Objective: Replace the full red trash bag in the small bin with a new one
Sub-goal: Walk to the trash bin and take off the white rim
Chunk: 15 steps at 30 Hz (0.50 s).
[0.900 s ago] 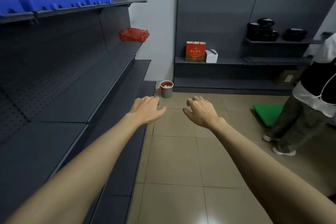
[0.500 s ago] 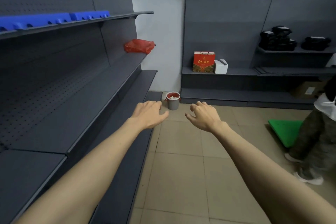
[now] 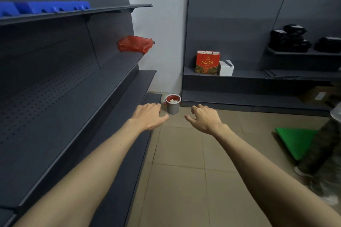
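A small grey bin [image 3: 173, 107] stands on the floor in the far corner, lined with a red trash bag [image 3: 173, 97] that holds white scraps. A loose red plastic bag [image 3: 135, 44] lies on the middle shelf of the left rack. My left hand [image 3: 149, 116] and my right hand [image 3: 204, 118] are stretched out in front of me, palms down, fingers loosely curled and empty. Both hands are well short of the bin, which shows between them.
Dark grey shelving [image 3: 73, 86] runs along my left and along the back wall. A red gift bag [image 3: 207, 62] and a white box [image 3: 225, 68] sit on the back shelf. A green board [image 3: 295, 142] lies on the tiled floor beside a standing person's leg [image 3: 319, 145] at right.
The view has moved closer to the corner, so the bin and shelves appear larger. My hands have stayed stretched out and empty. The person at right has slid toward the frame's edge.
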{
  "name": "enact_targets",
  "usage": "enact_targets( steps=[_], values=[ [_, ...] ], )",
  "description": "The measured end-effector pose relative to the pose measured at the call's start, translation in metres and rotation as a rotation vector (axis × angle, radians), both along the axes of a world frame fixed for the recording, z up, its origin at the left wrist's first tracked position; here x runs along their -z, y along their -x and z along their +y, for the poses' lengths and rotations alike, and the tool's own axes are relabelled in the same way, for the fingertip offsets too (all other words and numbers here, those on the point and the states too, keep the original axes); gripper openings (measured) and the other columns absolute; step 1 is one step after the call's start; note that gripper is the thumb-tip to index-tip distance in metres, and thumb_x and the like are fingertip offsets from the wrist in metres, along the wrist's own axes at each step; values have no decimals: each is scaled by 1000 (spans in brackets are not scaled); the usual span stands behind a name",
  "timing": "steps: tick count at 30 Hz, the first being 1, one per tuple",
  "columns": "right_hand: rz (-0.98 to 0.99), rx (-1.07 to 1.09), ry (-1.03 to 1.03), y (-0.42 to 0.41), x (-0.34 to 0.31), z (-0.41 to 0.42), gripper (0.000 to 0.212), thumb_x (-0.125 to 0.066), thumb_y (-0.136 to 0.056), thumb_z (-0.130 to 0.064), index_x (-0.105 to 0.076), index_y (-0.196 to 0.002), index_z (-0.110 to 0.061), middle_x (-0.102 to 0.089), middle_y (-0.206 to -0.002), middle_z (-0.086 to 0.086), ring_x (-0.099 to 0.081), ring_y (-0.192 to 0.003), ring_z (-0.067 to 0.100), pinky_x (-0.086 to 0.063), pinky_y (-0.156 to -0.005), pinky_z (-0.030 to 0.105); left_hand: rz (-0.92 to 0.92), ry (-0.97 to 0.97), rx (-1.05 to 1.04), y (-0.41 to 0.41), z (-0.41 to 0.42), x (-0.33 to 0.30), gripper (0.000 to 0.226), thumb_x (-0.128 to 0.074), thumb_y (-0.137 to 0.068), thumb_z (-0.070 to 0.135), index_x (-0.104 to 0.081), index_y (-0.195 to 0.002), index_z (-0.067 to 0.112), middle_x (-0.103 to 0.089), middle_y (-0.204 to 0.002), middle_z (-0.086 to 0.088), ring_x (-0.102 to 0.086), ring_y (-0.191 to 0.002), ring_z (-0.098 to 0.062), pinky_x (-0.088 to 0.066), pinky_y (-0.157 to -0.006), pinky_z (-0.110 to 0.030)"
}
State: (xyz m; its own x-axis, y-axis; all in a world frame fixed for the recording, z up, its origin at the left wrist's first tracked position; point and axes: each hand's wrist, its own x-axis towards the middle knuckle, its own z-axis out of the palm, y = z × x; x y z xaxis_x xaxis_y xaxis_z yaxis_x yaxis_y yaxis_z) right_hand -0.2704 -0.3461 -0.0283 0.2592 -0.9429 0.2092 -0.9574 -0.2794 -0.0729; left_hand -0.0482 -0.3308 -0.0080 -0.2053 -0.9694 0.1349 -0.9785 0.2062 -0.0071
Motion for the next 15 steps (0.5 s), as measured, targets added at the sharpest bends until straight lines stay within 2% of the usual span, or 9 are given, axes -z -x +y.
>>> enact_targets(
  steps=[4, 9, 15],
  values=[
    [-13, 23, 4, -7, 1, -66, 52, -40, -94, -55, -61, -112, -10, -66, -111, 11, -63, -96, 28, -51, -79, 39, 27, -12, 11, -8, -70, 3, 46, -38, -91, 55, -57, -104, 15, -65, -106, -5, -62, -94, -27, -43, -80, -41],
    [-21, 54, -8, -20, -4, -154, 51, -41, -94, -55, -62, -112, -11, -66, -112, 11, -62, -100, 28, -51, -83, 40, 32, -7, 37, -24, -158, -5, 43, -39, -91, 53, -57, -104, 16, -66, -106, -5, -62, -93, -27, -43, -79, -39],
    [-17, 58, 25, -42, -7, -249, 51, -39, -95, -55, -59, -109, -10, -63, -110, 11, -60, -98, 26, -50, -80, 38, 29, 17, 31, -51, -261, -3, 50, -37, -89, 57, -59, -105, 15, -66, -107, -5, -62, -94, -26, -48, -81, -41]
  ],
)
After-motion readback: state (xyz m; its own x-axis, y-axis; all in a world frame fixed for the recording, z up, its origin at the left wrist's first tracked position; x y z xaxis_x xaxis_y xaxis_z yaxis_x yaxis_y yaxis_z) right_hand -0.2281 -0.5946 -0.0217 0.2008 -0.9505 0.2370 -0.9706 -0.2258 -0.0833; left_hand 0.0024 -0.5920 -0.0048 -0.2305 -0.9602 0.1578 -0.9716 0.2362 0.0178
